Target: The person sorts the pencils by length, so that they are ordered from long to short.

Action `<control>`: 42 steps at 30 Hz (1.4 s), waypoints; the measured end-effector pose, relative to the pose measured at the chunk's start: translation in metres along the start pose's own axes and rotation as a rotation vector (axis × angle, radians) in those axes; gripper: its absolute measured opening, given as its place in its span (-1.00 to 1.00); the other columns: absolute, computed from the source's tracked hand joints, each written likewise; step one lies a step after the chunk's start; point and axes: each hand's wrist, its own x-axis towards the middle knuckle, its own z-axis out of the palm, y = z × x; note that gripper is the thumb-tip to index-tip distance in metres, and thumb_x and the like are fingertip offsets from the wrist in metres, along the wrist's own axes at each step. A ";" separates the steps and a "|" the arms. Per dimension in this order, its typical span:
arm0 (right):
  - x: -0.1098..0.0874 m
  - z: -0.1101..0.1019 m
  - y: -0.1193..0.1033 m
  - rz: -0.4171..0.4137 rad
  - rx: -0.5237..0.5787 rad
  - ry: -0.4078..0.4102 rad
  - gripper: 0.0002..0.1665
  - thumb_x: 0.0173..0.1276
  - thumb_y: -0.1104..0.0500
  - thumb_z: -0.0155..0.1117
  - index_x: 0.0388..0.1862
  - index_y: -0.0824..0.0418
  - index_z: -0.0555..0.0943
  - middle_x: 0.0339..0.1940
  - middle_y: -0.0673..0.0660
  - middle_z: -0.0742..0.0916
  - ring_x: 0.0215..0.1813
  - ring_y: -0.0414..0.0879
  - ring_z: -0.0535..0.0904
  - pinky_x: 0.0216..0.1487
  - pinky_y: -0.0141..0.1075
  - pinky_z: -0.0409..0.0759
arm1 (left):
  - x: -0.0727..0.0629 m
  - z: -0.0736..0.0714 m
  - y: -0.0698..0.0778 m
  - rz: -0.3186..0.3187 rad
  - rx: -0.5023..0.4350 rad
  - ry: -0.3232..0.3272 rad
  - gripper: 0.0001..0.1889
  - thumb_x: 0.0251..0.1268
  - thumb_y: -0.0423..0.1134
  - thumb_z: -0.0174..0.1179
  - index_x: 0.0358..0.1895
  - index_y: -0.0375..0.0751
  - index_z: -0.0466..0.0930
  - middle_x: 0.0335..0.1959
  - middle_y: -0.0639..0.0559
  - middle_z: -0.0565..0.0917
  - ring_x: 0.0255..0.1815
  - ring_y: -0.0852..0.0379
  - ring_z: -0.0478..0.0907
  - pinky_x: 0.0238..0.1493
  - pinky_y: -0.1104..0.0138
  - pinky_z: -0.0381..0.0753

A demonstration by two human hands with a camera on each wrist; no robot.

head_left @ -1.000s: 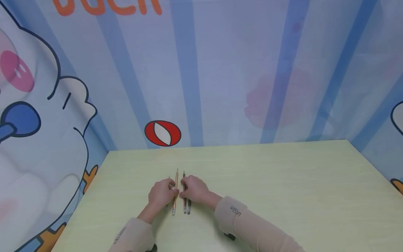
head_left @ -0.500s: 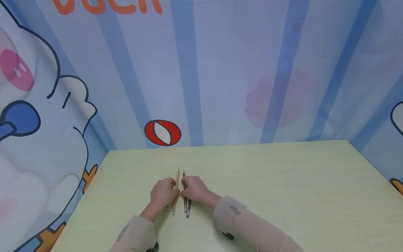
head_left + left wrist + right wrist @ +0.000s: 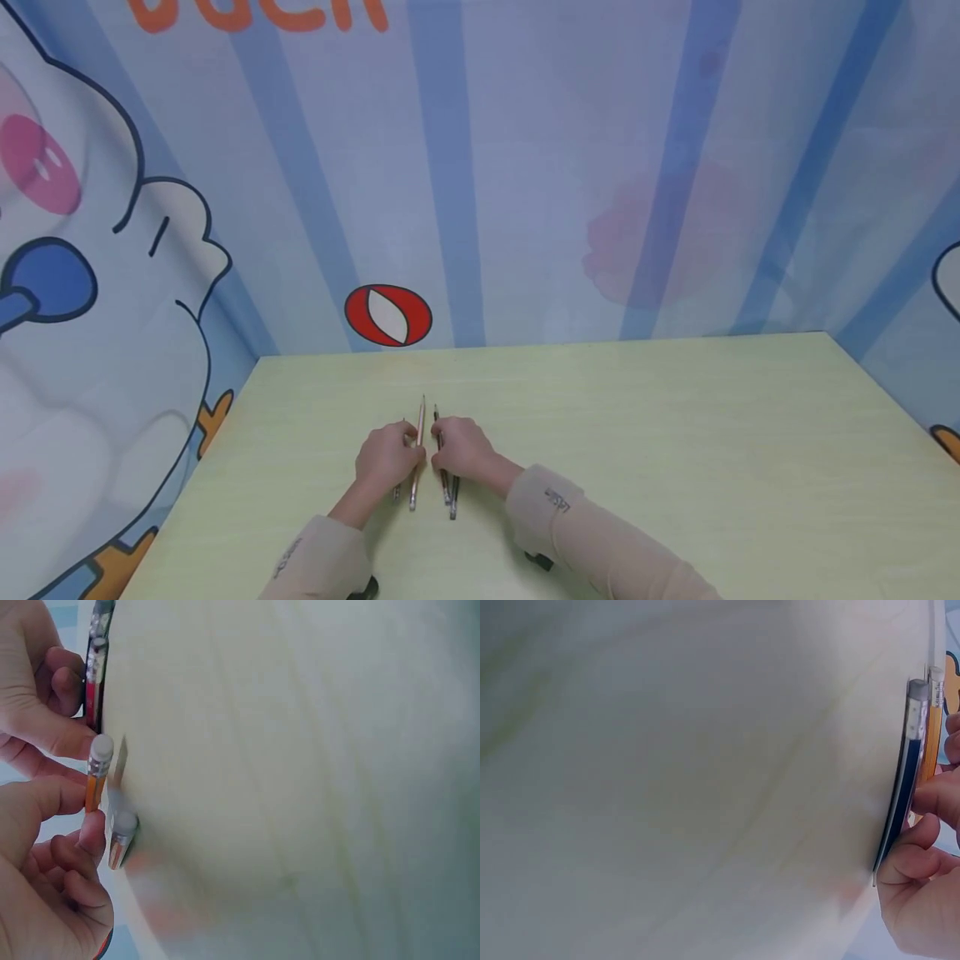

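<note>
In the head view my left hand (image 3: 386, 457) pinches an orange pencil (image 3: 414, 490) between thumb and fingers, its point facing away and its white eraser (image 3: 102, 747) towards me. A second pencil (image 3: 120, 841) lies under and left of that hand, mostly hidden; whether the fingers touch it I cannot tell. Close on the right, my right hand (image 3: 465, 450) grips dark pencils (image 3: 447, 487) side by side, their eraser ends uneven. One is dark blue with a grey eraser, and the right wrist view shows this blue pencil (image 3: 904, 776) against the curled fingers. A narrow gap separates the two hands.
The pencils are on a pale yellow-green table (image 3: 637, 433). Behind it stands a blue striped backdrop (image 3: 525, 208) with cartoon prints, including a red and white oval (image 3: 388, 315) at the table's back edge.
The dark pencils in my right hand have shifted: their eraser ends have moved slightly right, and one now sticks out further towards me. The left hand and orange pencil have barely moved.
</note>
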 end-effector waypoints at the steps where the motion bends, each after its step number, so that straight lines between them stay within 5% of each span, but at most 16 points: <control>1: -0.001 0.000 0.000 0.003 0.003 0.003 -0.60 -0.06 0.29 0.30 -0.15 0.26 0.56 -0.47 0.05 0.60 -0.55 -0.20 0.40 -0.55 -0.45 0.37 | 0.000 0.000 0.000 0.000 -0.008 0.001 -0.67 -0.03 -0.24 0.16 -0.12 -0.20 0.56 -0.68 0.08 0.49 -0.71 0.20 0.34 -0.70 0.41 0.22; 7: -0.004 -0.002 -0.002 0.025 0.037 0.028 -0.65 -0.07 0.30 0.30 -0.21 0.25 0.56 -0.60 0.00 0.53 -0.63 -0.21 0.37 -0.62 -0.45 0.32 | -0.001 -0.001 0.000 0.011 -0.040 0.004 -0.67 -0.03 -0.24 0.15 -0.11 -0.20 0.55 -0.70 0.10 0.47 -0.72 0.22 0.31 -0.71 0.42 0.19; 15: -0.007 -0.006 -0.004 0.054 0.176 0.066 -0.60 -0.10 0.33 0.31 -0.18 0.31 0.53 -0.32 0.18 0.65 -0.65 -0.22 0.40 -0.63 -0.45 0.39 | -0.004 -0.003 0.002 0.026 -0.115 0.037 -0.65 -0.04 -0.25 0.12 -0.09 -0.22 0.54 -0.68 0.08 0.47 -0.74 0.23 0.27 -0.73 0.42 0.19; 23: -0.011 -0.020 -0.002 0.151 0.477 0.030 -0.65 -0.05 0.38 0.20 -0.18 0.37 0.50 -0.72 0.11 0.57 -0.79 -0.23 0.37 -0.74 -0.46 0.39 | -0.007 -0.003 0.008 0.057 -0.298 0.099 -0.62 0.03 -0.26 0.11 -0.02 -0.28 0.50 -0.54 0.02 0.62 -0.68 0.24 0.40 -0.65 0.43 0.33; 42: -0.044 -0.053 0.027 0.153 0.840 0.002 -0.63 0.04 0.44 0.11 -0.09 0.42 0.42 -0.54 0.16 0.60 -0.66 -0.19 0.48 -0.56 -0.36 0.55 | -0.024 0.009 0.049 0.104 -0.651 0.008 -0.68 0.13 -0.30 0.10 -0.03 -0.31 0.47 -0.47 -0.08 0.60 -0.57 0.22 0.54 -0.50 0.40 0.55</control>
